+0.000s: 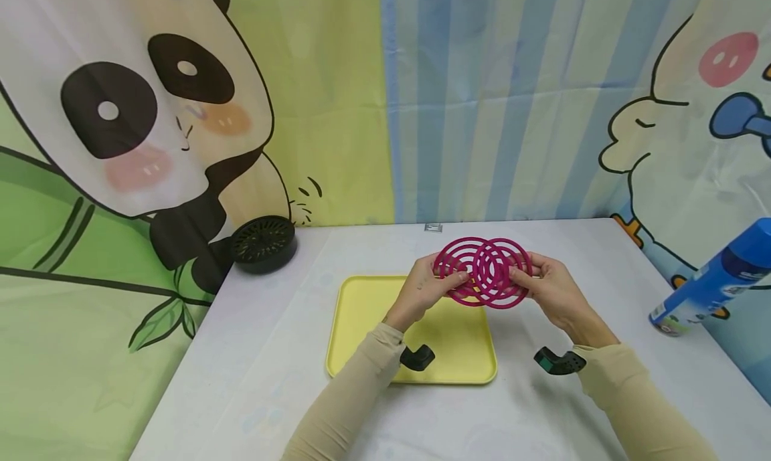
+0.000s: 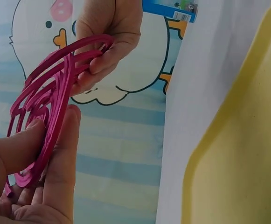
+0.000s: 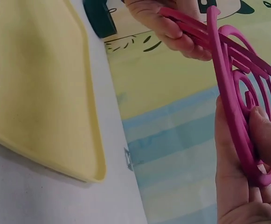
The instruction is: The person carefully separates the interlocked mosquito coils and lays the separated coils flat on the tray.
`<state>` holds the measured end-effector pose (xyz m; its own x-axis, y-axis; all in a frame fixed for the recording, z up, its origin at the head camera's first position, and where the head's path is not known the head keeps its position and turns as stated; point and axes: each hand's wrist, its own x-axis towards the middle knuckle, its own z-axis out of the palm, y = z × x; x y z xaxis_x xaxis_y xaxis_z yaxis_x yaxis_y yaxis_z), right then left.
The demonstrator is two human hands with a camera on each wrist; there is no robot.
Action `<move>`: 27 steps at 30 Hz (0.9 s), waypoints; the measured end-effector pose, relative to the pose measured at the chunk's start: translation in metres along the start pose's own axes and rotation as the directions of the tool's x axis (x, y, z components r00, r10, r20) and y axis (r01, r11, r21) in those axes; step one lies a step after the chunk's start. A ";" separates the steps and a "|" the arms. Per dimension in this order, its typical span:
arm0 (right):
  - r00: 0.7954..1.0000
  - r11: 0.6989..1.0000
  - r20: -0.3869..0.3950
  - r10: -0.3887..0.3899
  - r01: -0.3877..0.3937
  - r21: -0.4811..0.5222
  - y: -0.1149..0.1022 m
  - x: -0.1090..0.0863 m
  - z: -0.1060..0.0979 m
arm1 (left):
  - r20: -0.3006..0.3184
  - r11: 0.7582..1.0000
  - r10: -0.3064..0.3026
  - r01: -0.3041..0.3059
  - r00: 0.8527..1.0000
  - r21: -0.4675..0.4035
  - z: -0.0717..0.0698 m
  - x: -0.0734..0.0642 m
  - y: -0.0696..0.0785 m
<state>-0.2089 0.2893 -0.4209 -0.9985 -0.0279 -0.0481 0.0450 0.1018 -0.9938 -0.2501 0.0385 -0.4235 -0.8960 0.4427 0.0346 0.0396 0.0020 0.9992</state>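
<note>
Two magenta openwork discs of concentric rings, like coasters or trivets, overlap in the air above the table in the head view. My left hand pinches the left disc, thumb on its near face and fingers behind. On the other side my right hand holds the right disc in the same way. Both wrist views show the discs nearly edge-on, tilted against each other; the left wrist view has the magenta rings between both hands. Whether the discs are linked or only touching, I cannot tell.
Below and left of the hands lies a yellow tray on the white table. A black round slotted dish sits at the back left corner. At the right edge stands a blue spray can. A printed curtain hangs behind.
</note>
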 end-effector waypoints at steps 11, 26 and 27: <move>0.999 0.992 0.034 -0.019 0.023 -0.124 -0.005 0.000 -0.003 | -0.003 0.989 0.027 -0.027 1.000 0.146 -0.008 -0.002 0.002; 0.999 0.966 0.032 0.006 0.002 -0.258 -0.003 0.002 -0.008 | 0.049 0.990 0.005 -0.012 0.999 0.140 -0.019 -0.002 0.001; 0.999 0.960 0.034 0.005 0.004 -0.280 -0.003 0.002 -0.009 | 0.051 0.990 0.004 -0.012 0.999 0.144 -0.020 -0.002 0.002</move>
<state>-0.2113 0.2978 -0.4172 -0.9965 -0.0610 -0.0566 0.0296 0.3759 -0.9262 -0.2575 0.0195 -0.4215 -0.8720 0.4880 0.0377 0.1131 0.1260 0.9856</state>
